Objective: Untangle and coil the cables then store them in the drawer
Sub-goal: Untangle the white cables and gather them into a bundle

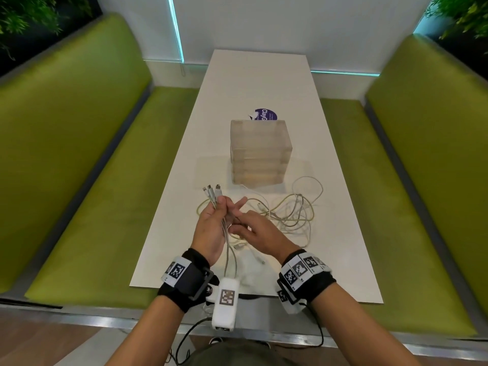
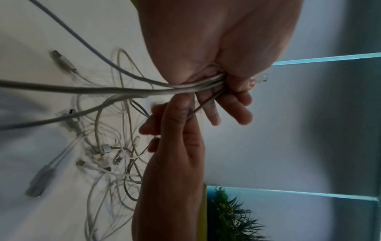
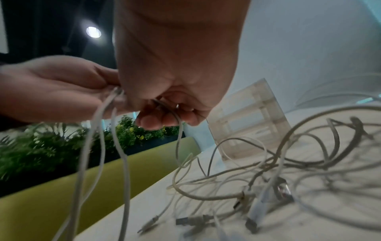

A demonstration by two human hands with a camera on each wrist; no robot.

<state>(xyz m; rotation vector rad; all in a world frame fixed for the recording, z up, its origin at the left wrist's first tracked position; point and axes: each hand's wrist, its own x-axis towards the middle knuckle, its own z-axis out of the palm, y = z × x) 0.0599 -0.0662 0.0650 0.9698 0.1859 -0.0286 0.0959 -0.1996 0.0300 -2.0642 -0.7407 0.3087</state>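
Observation:
My left hand (image 1: 211, 223) grips a bundle of white cables (image 1: 225, 233) above the near part of the white table (image 1: 264, 83), with three plug ends (image 1: 211, 191) sticking up past the thumb. The left wrist view shows that same bundle (image 2: 144, 89) pinched in my left hand (image 2: 226, 91). My right hand (image 1: 253, 228) sits right beside it, fingers curled round one thin cable (image 3: 177, 130). A tangle of white cables (image 1: 293, 210) lies on the table to the right. A translucent drawer unit (image 1: 260, 151) stands behind, its drawers closed.
A purple round sticker (image 1: 265, 114) lies behind the drawer unit. Green padded benches (image 1: 79, 154) run along both sides of the table. Plants (image 3: 51, 146) stand behind the benches. Loose plug ends (image 3: 251, 223) lie near the table's front edge.

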